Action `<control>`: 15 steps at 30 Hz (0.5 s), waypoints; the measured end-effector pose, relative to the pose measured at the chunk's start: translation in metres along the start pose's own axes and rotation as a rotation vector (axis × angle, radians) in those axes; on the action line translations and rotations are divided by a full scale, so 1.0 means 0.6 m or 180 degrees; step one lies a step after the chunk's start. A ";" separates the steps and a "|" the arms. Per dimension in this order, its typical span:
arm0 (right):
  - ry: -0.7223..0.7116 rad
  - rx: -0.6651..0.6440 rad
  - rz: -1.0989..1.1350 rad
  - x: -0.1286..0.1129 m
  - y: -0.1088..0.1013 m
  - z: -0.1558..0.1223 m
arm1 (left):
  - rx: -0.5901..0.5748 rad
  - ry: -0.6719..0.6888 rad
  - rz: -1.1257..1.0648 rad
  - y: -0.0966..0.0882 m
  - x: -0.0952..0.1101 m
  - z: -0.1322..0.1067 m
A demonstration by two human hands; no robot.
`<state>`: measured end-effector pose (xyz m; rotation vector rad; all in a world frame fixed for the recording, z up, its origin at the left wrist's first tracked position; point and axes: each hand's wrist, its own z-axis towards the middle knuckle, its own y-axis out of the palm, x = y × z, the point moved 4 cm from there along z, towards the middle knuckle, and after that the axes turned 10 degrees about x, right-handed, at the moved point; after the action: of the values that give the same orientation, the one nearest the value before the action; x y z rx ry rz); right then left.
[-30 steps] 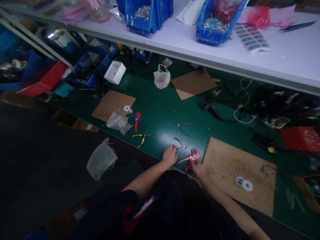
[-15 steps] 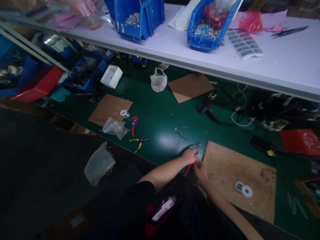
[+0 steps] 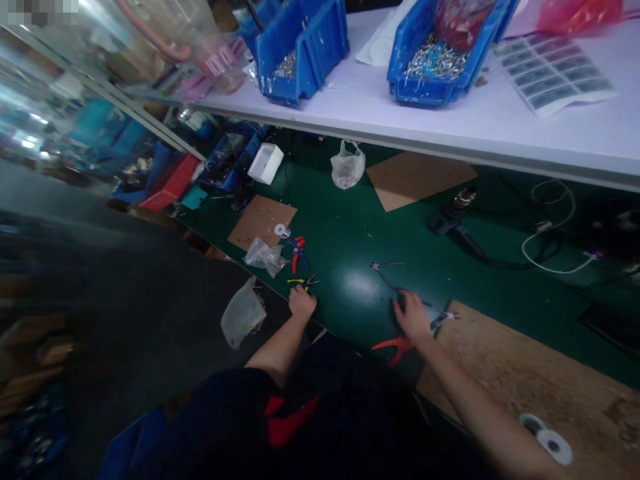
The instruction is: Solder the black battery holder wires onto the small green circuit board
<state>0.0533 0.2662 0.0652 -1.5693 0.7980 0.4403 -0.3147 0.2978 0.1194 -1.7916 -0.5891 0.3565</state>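
My left hand (image 3: 303, 303) is at the bench's front edge, fingers curled over the lower handle of the yellow-handled needle-nose pliers (image 3: 311, 282). My right hand (image 3: 414, 319) reaches over the bench with thumb and fingers apart. Close to its fingertips is one handle of the small cutting pliers (image 3: 376, 266). Beneath that hand lie red-handled pliers (image 3: 395, 347), partly hidden by the wrist. Another pair of pliers (image 3: 447, 315) sticks out to the right of the hand, its handles partly covered. Red-and-blue pliers (image 3: 298, 251) lie beyond my left hand.
A worn board (image 3: 490, 360) with white spools (image 3: 554, 445) is at right. Behind lies a heat gun (image 3: 455, 217). Blue bins (image 3: 430, 93) of metal parts stand on the shelf (image 3: 350, 110). A plastic bag (image 3: 265, 257) and brown board (image 3: 250, 213) are at left.
My hands were together at the red-handled pliers; now they are apart. The left has moved left to the yellow-handled pliers. The red-handled pliers lie on the bench. The view has shifted.
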 end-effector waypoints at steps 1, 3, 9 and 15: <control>-0.0048 -0.0026 -0.0083 -0.004 0.007 0.023 | -0.0108 -0.0082 0.0050 0.001 -0.018 0.005; -0.0049 -0.0126 -0.0248 -0.008 0.022 0.060 | -0.0370 -0.0121 0.0061 0.013 -0.033 0.008; 0.0245 -0.0527 -0.0550 -0.008 0.069 0.084 | -0.1115 -0.0062 -0.0500 0.073 0.029 0.001; 0.0590 -0.0654 -0.0411 -0.042 0.128 0.023 | -0.2110 0.0052 -0.1662 0.088 0.098 -0.028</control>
<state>-0.0163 0.2856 0.0260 -1.8621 0.8058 0.2924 -0.2463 0.3058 0.0774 -2.1559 -1.2297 -0.2459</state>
